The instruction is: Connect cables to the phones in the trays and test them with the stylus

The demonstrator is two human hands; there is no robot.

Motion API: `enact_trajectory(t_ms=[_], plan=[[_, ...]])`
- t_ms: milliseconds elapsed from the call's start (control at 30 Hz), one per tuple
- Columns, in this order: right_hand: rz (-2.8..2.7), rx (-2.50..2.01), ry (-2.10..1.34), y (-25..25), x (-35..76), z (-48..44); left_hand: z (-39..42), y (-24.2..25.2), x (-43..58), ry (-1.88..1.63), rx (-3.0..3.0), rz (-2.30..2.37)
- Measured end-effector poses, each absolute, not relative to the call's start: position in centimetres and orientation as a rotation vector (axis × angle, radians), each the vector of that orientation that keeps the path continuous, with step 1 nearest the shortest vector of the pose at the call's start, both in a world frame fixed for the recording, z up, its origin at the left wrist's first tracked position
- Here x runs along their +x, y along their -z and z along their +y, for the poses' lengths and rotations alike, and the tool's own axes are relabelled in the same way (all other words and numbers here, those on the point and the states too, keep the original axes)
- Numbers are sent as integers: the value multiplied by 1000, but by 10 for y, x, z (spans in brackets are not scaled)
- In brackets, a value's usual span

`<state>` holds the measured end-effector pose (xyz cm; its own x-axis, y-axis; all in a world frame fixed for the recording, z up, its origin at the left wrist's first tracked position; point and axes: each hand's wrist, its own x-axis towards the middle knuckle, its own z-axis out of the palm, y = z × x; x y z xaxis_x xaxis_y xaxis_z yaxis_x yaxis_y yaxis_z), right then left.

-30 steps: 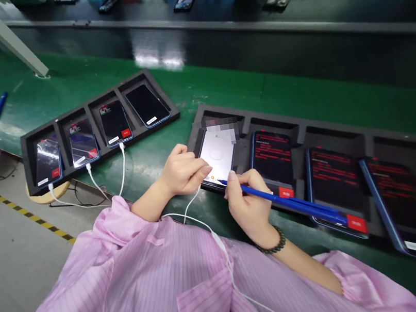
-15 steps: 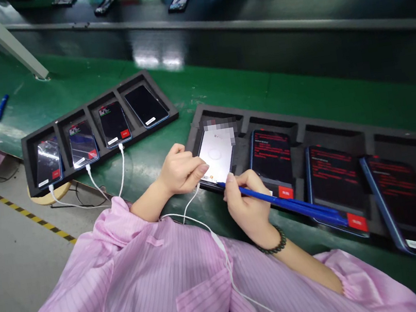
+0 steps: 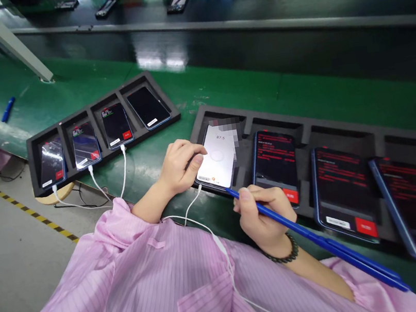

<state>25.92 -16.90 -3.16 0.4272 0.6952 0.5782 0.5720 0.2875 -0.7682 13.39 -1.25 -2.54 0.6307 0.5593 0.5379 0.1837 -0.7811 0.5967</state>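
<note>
A phone with a lit white screen [image 3: 216, 157] lies in the leftmost slot of the near black tray [image 3: 202, 114], a white cable running from its lower end. At its left edge is my left hand [image 3: 180, 165], loosely curled, index finger and thumb a little apart over the edge, gripping nothing. My right hand [image 3: 267, 215] is closed around a long blue pen [image 3: 322, 240]. The pen's thin tip reaches the phone's bottom edge, and its thick end points down to the right. Right of it, phones with red text [image 3: 274, 159] fill the other slots.
Another black tray [image 3: 88, 111] with several phones stands to the left, white cables [image 3: 126, 168] plugged into three of them. A blue marker-like stick [image 3: 8, 109] lies on the green bench [image 3: 167, 91]. Beyond is a dark conveyor-like strip [image 3: 248, 9] carrying phone parts [image 3: 179, 1].
My right hand and the pen have moved right and down, the tip leaving the screen's lower area for the bottom edge. My left index finger has stretched out. The white screen now shows a number.
</note>
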Motion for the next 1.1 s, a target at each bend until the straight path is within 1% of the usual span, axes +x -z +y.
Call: enact_trajectory(t_ms=[600, 800, 967, 1100], plan=[[-1306, -1381, -54, 30, 265, -170, -13, 26, 136, -757, 2386, 720], [-1332, -1356, -40, 26, 265, -166, -13, 28, 135, -845, 2361, 676], [-1322, -1396, -36, 28, 265, -167, -13, 26, 136, -815, 2365, 699], [-1338, -1412, -8, 27, 265, -167, -14, 25, 135, -893, 2345, 654]])
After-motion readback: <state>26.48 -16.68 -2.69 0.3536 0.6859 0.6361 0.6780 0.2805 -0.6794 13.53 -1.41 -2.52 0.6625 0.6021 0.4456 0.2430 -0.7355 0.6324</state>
